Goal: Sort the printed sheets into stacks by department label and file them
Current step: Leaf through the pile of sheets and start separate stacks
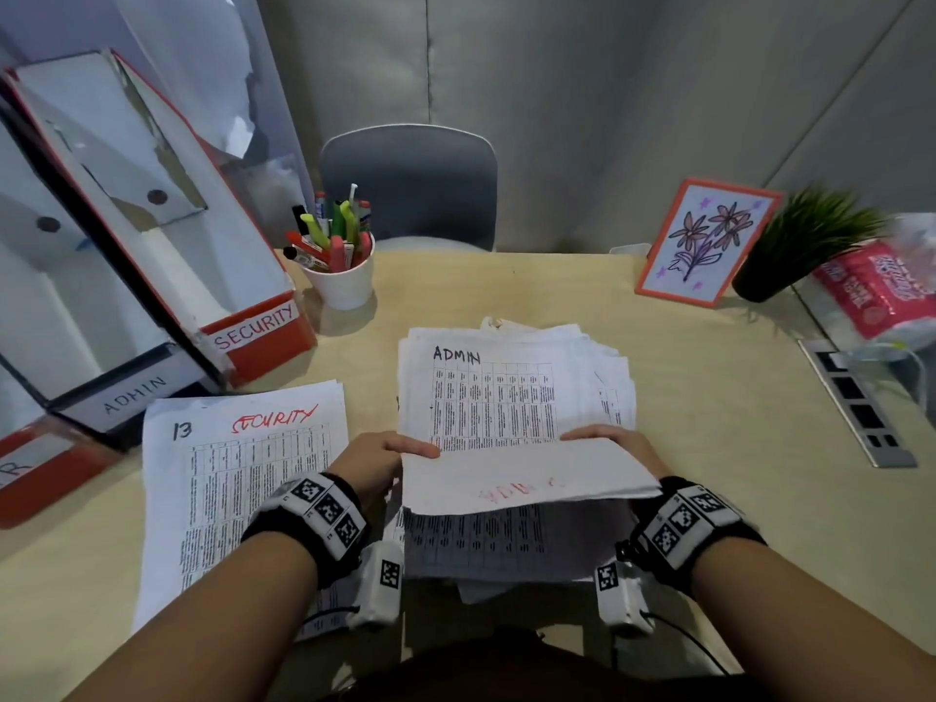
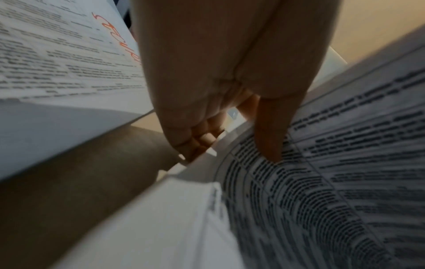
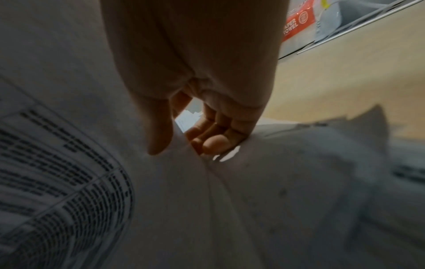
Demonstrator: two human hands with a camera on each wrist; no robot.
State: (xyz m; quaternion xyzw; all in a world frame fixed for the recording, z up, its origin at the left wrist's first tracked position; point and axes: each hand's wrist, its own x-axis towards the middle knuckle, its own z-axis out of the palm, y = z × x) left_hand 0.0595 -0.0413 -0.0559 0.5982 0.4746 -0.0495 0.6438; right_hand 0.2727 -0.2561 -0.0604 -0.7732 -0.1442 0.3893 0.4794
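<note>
A printed sheet [image 1: 527, 476], lifted face-down so faint red lettering shows through, is pinched at both side edges above the unsorted pile [image 1: 506, 397] at the desk's centre, whose exposed top page reads ADMIN. The left hand [image 1: 377, 461] grasps the sheet's 9 o'clock edge, thumb on top; the right hand [image 1: 615, 445] grasps the 3 o'clock edge. The step in hand appears to be peeling one sheet off for sorting. A SECURITY stack [image 1: 243, 499] lies at 9 o'clock, just beside the pile; file boxes marked SECURITY [image 1: 256, 329] and ADMIN [image 1: 134, 395] stand at 10 o'clock. Next, the sheet's label likely needs reading before it joins the matching stack.
</note>
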